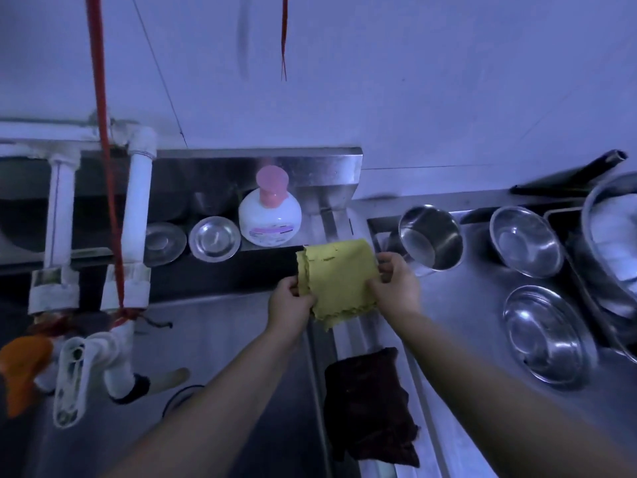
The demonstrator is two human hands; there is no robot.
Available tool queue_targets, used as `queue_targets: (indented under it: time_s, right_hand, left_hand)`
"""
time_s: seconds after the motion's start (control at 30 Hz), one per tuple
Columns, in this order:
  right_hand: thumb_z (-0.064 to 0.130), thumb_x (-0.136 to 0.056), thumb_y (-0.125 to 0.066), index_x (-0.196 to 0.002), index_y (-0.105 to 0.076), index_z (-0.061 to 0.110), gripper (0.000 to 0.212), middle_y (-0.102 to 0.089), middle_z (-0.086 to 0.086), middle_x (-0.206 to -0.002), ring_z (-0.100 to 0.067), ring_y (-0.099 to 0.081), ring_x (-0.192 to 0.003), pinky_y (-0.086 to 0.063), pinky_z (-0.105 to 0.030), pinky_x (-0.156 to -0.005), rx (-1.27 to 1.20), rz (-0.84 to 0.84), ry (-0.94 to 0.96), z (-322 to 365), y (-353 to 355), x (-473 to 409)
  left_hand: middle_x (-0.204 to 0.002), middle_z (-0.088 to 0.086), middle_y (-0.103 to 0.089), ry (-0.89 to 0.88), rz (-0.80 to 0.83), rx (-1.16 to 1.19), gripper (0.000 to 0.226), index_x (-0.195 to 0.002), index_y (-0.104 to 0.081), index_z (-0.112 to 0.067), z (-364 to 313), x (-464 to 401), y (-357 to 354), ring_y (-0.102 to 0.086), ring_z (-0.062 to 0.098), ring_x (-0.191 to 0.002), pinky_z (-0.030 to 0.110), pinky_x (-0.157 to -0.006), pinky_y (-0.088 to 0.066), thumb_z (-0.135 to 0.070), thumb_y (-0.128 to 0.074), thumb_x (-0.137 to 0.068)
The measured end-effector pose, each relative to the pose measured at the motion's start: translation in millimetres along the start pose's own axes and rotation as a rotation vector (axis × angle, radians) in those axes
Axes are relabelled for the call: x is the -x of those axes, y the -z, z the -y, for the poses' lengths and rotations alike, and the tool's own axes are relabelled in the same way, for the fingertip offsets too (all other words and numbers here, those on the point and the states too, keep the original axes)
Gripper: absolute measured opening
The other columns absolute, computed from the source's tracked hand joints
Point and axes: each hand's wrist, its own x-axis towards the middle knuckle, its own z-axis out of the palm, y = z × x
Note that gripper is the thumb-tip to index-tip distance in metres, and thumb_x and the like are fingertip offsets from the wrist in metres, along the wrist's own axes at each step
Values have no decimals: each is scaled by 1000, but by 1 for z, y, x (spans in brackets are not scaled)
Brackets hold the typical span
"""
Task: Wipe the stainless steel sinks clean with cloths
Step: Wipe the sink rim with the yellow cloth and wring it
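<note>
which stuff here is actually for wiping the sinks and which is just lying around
For the job:
yellow cloth, held between left hand and right hand
dark cloth draped over the sink divider
sink

Just lying about:
pink-capped pump bottle
steel pot
steel bowls
small steel dishes

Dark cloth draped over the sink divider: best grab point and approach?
Pinch the dark cloth at its upper fold, where it lies over the sink divider, coming from above. That part is bunched and supported; the lower part hangs loose down the wall.
</note>
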Motion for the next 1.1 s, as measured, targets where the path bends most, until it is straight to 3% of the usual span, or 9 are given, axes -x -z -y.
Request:
queue_targets:
  time_s: [0.13,0.23,0.33,0.47,0.6,0.77,0.83,0.97,1.1]
  right_hand:
    - [4,-78,-61,-115,-57,18,40,-62,3,-101,-2,-57,-79,-46,-16,-66,8,-15,53,-1,3,0]
    - [6,-79,-66,-119,-58,11,41,-55,-3,-110,-17,-55,-97,-48,-32,-84,124,-59,179,-13,10,19]
    - [1,-77,-69,-106,-66,9,30,-58,-5,-100,-22,-56,-90,-48,-34,-79,245,-73,375,-35,23,56]
    - [13,-83,-65,-88,-70,10,9,-63,-4,-87,-26,-60,-79,-46,-32,-70,419,-18,688,-65,37,108]
    - [33,-86,-53,-97,-72,14,29,-64,-6,-99,-25,-57,-84,-44,-34,-73,593,61,821,-88,43,139]
    - [38,-84,-50,-108,-71,18,37,-65,-6,-103,-25,-58,-88,-46,-31,-78,697,153,833,-88,43,140]
    - [37,-84,-53,-109,-70,17,36,-65,-6,-103,-24,-57,-88,-52,-31,-73,705,163,831,-81,43,134]
    - [24,-70,-81,-108,-70,13,41,-65,-10,-102,-29,-62,-84,-56,-38,-68,666,177,792,-65,39,121]
    - [20,-73,-79,-110,-69,10,40,-64,-14,-105,-34,-61,-90,-55,-43,-73,663,195,783,-56,37,113]
  left_hand:
    - [-110,15,-63,-3,9,39,43,-119,-52,-5,-3,-4,0,-62,30,-100,49,-91,-52,2,-63,-78]
    - [-115,10,-60,44,11,50,42,-118,-49,-7,5,7,4,-61,25,-104,47,-94,-49,-20,-68,-83]
    - [-111,3,-58,82,22,-1,40,-116,-49,-11,26,34,11,-59,20,-102,40,-92,-49,-33,-63,-86]
    - [-93,-2,-60,15,65,-150,16,-98,-54,-21,54,74,19,-58,12,-85,23,-70,-45,-18,-64,-86]
    - [-77,-4,-60,-201,93,-295,24,-73,-60,-24,76,112,21,-55,8,-70,20,-64,-45,-1,-67,-78]
    - [-94,-18,-52,-354,259,-546,38,-90,-61,-41,88,131,12,-54,-3,-85,13,-78,-46,-5,-66,-78]
    - [-97,-20,-48,-393,202,-605,34,-101,-63,-32,86,128,6,-55,1,-89,16,-83,-46,-6,-64,-80]
    - [-103,-12,-49,-405,105,-610,32,-107,-61,-27,71,120,-2,-55,6,-95,23,-86,-48,-5,-60,-83]
    - [-104,-10,-48,-407,76,-630,31,-106,-59,-30,61,114,-5,-54,7,-96,24,-83,-49,-7,-57,-85]
